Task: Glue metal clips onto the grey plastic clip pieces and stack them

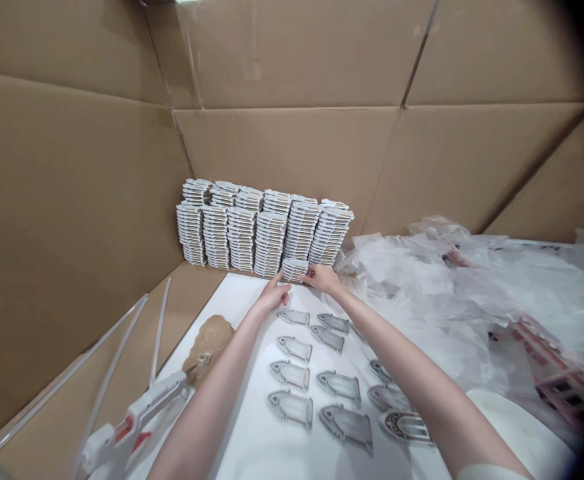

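Both my arms reach forward over a white board (252,447). My left hand (275,293) and my right hand (322,277) close from either side on a short stack of grey-white arch-shaped pieces (295,269). That stack sits on the board just in front of several tall stacks of the same pieces (265,230), which stand against the cardboard wall. Several single arch pieces (292,373) lie flat in rows on the board beneath my forearms.
Cardboard walls (72,220) enclose the space on the left and back. Crumpled clear plastic bags (447,287) pile up on the right, over printed sheets. A white and red tool (132,427) and thin white rods (122,347) lie at lower left.
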Demonstrator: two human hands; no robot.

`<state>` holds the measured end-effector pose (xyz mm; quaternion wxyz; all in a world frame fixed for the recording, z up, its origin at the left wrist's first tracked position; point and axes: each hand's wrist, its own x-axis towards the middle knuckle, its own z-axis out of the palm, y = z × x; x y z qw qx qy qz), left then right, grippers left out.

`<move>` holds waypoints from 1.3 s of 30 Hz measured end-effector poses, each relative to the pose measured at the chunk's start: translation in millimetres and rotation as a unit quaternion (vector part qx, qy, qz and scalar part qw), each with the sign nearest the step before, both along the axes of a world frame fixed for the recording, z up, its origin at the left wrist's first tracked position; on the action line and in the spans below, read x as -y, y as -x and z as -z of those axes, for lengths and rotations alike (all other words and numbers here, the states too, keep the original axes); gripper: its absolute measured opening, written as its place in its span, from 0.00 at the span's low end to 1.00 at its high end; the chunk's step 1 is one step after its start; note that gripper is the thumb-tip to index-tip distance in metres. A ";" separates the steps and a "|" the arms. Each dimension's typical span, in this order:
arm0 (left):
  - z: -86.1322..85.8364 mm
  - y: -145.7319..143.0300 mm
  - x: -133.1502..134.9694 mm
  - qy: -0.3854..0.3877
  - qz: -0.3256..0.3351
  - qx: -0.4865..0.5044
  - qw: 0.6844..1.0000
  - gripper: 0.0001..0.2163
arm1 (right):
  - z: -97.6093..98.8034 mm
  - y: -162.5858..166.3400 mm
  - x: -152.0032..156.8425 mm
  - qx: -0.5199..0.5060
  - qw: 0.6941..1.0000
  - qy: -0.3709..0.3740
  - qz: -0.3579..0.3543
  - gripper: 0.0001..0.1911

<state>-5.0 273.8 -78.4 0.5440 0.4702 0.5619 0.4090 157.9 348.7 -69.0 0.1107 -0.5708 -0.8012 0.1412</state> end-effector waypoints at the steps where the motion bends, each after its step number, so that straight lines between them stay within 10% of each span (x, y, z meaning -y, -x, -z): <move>1: -0.3 -0.1 0.3 0.000 0.000 0.000 1.000 0.32 | 0.3 -0.3 -0.3 0.000 1.000 0.000 -0.001 0.13; 39: -2.2 0.5 4.6 -0.008 0.004 0.002 1.000 0.29 | 13.0 7.3 1.3 0.008 0.999 0.027 0.015 0.14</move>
